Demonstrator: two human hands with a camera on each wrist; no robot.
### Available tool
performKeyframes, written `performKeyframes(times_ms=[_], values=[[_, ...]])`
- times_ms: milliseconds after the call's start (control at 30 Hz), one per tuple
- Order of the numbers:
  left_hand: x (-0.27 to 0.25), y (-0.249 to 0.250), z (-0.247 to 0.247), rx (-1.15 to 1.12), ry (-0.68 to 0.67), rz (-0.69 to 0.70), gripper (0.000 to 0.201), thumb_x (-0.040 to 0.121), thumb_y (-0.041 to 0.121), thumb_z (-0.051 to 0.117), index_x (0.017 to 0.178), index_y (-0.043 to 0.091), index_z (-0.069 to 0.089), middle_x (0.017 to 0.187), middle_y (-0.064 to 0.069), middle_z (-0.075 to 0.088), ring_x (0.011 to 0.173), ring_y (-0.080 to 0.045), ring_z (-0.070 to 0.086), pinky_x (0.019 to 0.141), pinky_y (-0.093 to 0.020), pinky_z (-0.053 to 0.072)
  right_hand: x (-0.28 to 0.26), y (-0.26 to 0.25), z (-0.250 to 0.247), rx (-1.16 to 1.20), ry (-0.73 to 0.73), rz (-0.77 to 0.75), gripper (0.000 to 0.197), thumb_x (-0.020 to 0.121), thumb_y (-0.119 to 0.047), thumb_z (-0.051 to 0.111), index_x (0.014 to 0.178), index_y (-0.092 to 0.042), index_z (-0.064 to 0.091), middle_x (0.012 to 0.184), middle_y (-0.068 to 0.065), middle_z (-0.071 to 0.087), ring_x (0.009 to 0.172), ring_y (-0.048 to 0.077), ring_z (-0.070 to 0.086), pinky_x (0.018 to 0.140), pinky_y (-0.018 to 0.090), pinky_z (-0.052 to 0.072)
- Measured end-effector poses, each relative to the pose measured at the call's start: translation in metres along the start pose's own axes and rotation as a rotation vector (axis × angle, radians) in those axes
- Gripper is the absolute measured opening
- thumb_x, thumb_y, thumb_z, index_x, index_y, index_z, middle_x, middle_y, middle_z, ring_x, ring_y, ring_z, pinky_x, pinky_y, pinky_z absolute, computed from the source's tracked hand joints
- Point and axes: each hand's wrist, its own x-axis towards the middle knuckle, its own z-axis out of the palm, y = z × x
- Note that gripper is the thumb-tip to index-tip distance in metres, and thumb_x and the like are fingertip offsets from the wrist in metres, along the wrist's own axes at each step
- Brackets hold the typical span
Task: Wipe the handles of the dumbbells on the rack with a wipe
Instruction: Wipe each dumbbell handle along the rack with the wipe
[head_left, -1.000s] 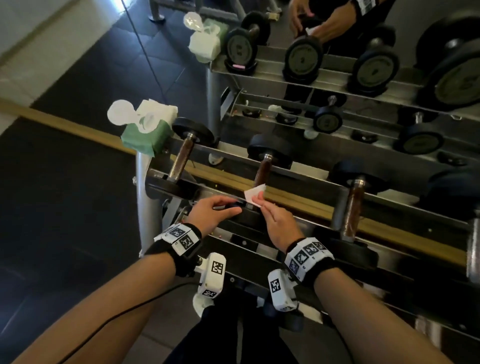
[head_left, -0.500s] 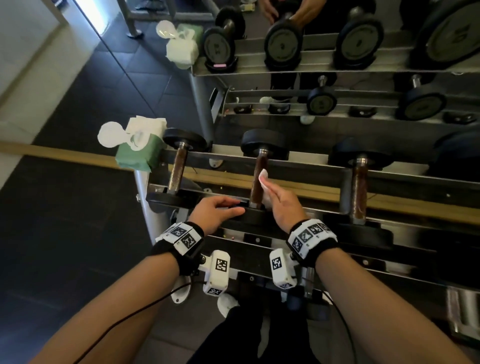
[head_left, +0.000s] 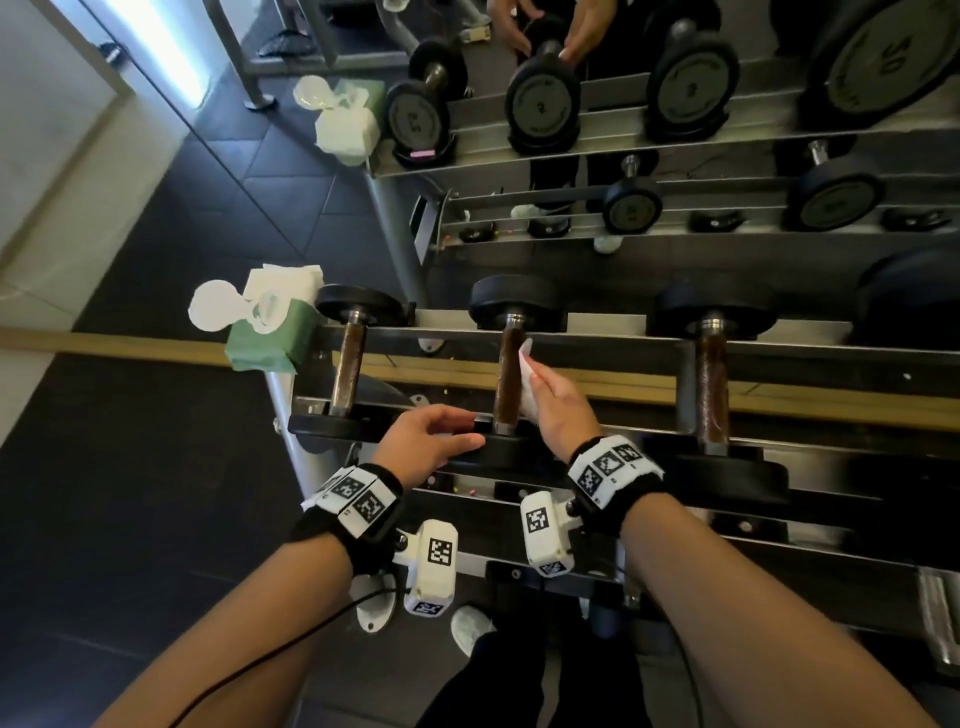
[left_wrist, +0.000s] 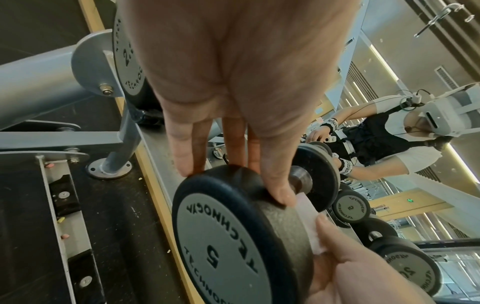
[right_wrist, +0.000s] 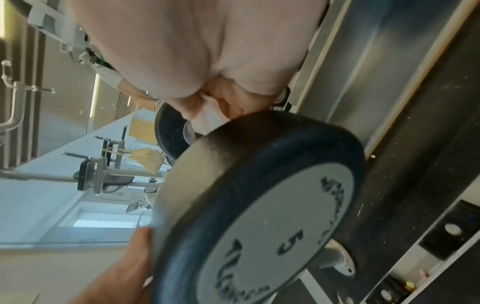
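Observation:
The middle dumbbell (head_left: 508, 379) lies across the rack's top rails (head_left: 613, 345), its brown handle pointing away from me. My right hand (head_left: 553, 397) pinches a white wipe (head_left: 525, 371) and holds it against the right side of that handle. In the right wrist view the wipe (right_wrist: 207, 121) is bunched between the fingers just behind the near "5" weight head (right_wrist: 259, 205). My left hand (head_left: 447, 434) rests with straight fingers on the black rim of the weight head (left_wrist: 228, 226), steadying it, with the wipe (left_wrist: 309, 222) beside its fingertips.
A green wipe packet (head_left: 270, 332) with its lid open sits on the rack's left end. Other dumbbells (head_left: 348, 369) (head_left: 711, 379) lie left and right of the middle one. A mirror behind reflects the rack (head_left: 571, 150). The lower shelf (head_left: 727, 525) juts toward my legs.
My right hand has carried the wipe from the near end of the middle handle up along its right side. The left hand has stayed on the weight head.

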Motion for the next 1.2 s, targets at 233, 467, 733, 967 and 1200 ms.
performKeyframes(times_ms=[233, 467, 733, 967, 1200], values=[[-0.003, -0.001, 0.002, -0.046, 0.023, -0.011, 0.035, 0.083, 0.02, 0.077, 0.117, 0.025, 0.067, 0.117, 0.008, 0.069, 0.113, -0.011, 0.063, 0.103, -0.043, 0.051, -0.002, 0.014, 0.007, -0.035, -0.087, 0.007, 0.042, 0.107, -0.038, 0.029, 0.148, -0.037, 0.038, 0.134, -0.001, 0.057, 0.12, 0.013, 0.054, 0.099, 0.026, 0.041], [-0.002, -0.001, 0.002, -0.058, 0.034, -0.022, 0.045, 0.083, 0.02, 0.078, 0.124, 0.027, 0.06, 0.116, 0.009, 0.071, 0.11, -0.006, 0.065, 0.101, -0.042, 0.052, 0.032, -0.01, 0.007, 0.068, -0.055, 0.141, 0.058, 0.103, -0.017, 0.041, 0.153, -0.041, 0.022, 0.133, 0.007, 0.05, 0.103, 0.018, 0.054, 0.094, 0.034, 0.043], [-0.003, -0.001, 0.001, -0.074, 0.03, -0.026, 0.044, 0.083, 0.018, 0.077, 0.124, 0.024, 0.061, 0.117, 0.008, 0.071, 0.112, -0.008, 0.065, 0.101, -0.043, 0.052, 0.009, -0.001, 0.001, 0.208, -0.045, 0.105, 0.036, 0.105, -0.023, 0.039, 0.128, -0.049, 0.05, 0.105, -0.016, 0.053, 0.093, 0.0, 0.052, 0.075, 0.017, 0.039], [-0.001, -0.002, 0.002, -0.106, 0.037, -0.033, 0.046, 0.082, 0.015, 0.078, 0.125, 0.022, 0.061, 0.116, 0.005, 0.071, 0.111, -0.012, 0.066, 0.098, -0.047, 0.054, 0.033, -0.016, -0.003, 0.166, -0.034, 0.168, 0.05, 0.105, -0.012, 0.035, 0.149, -0.035, 0.039, 0.149, 0.003, 0.041, 0.131, 0.024, 0.043, 0.106, 0.037, 0.035], [-0.003, -0.007, 0.003, -0.091, 0.049, -0.009, 0.044, 0.084, 0.02, 0.077, 0.125, 0.026, 0.061, 0.118, 0.009, 0.07, 0.11, -0.008, 0.066, 0.089, -0.032, 0.057, 0.007, 0.011, -0.008, 0.017, -0.119, 0.039, 0.056, 0.104, -0.01, 0.034, 0.149, -0.043, 0.032, 0.153, 0.0, 0.037, 0.138, 0.018, 0.037, 0.112, 0.03, 0.029]])
